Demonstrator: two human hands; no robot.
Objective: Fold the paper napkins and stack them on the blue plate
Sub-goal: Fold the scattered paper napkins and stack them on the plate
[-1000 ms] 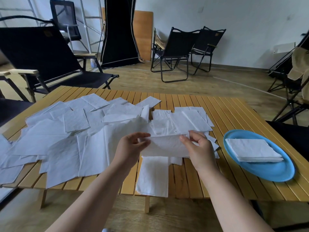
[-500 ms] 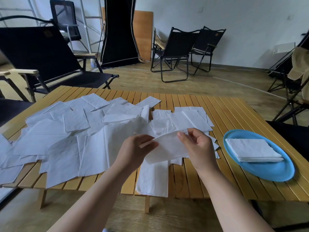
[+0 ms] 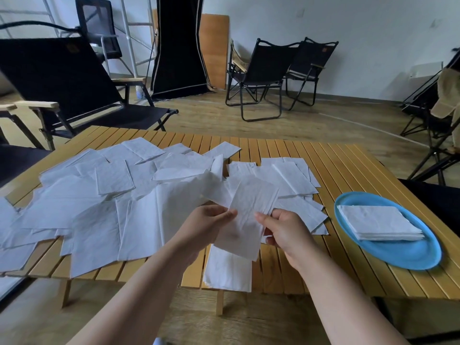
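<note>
Both hands pinch one napkin [image 3: 245, 220] above the table's [image 3: 348, 170] near edge, left hand [image 3: 206, 226] and right hand [image 3: 286, 231] gripping opposite edges; plate [image 3: 398, 255] right.

white napkin [image 3: 245, 220] up in the hands, plain, faintly crinkled, no print on it. left of the blue plate [image 3: 408, 257], a whole spread of white napkins [image 3: 104, 200], same plain white, a little greyish where they overlap. on the plate itself, a white stack [image 3: 378, 222] against that solid sky blue. under it all, the table [image 3: 348, 165], honey-yellow wood in narrow slats, dark lines between them. beyond the plate, black folding chairs [image 3: 263, 68], pale wall [image 3: 348, 26], tan-brown plank floor [image 3: 336, 125].
</note>
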